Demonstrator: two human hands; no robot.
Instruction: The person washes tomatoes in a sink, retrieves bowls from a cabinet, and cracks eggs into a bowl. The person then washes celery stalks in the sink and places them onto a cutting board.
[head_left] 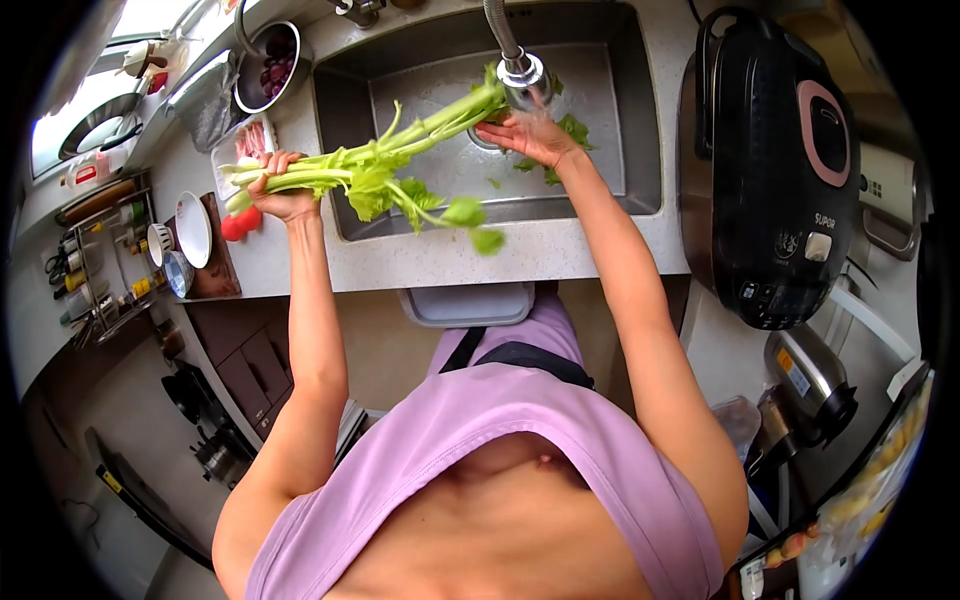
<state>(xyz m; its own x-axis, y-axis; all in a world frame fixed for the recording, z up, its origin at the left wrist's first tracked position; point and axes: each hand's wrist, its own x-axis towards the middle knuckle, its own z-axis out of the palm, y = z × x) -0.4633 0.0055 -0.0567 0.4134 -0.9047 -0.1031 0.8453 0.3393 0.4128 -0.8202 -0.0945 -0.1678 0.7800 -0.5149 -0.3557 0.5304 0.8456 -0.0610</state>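
My left hand (pixel 287 188) is closed around the base of a bunch of celery (pixel 375 165), over the left rim of the sink (pixel 480 215). The stalks reach up and right across the basin, with leaves hanging at the front. Under the faucet head (pixel 524 78), my right hand (pixel 530 138) is open, palm up and fingers spread, beside the upper end of the celery. Loose green leaves (pixel 574 130) lie in the sink near the right hand. Whether the right fingers touch the stalks is unclear.
Left of the sink are a pot of dark red fruit (pixel 270 75), a tray of meat (pixel 243 150), tomatoes (pixel 238 225) and a white plate (pixel 193 230). A black cooker (pixel 770 180) stands at the right. A grey basin (pixel 468 305) is below the counter edge.
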